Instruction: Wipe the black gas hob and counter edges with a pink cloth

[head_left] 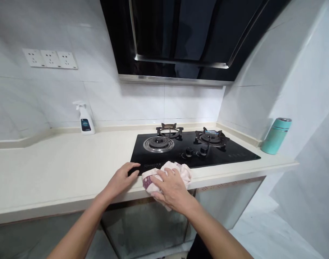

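Observation:
My right hand (172, 189) presses on a bunched pale pink cloth (186, 173) with a purple patch, its fingers curled over the top. The cloth lies at the front edge of the black gas stove (220, 158), and part of it hangs over the counter edge. At the stove's front left corner rests my left hand (123, 178), holding nothing, thumb and fingers apart. The left burner (159, 143) is bare inside its metal ring. A dark pot support (169, 132) sits behind it. Another pot support stands on the right burner (211, 138).
A white spray bottle (86, 120) stands on the left of the pale counter (59, 169), near the wall. A teal flask (276, 136) stands at the far right. Two control knobs (189, 152) rise from the stove. The black range hood (177, 36) hangs above.

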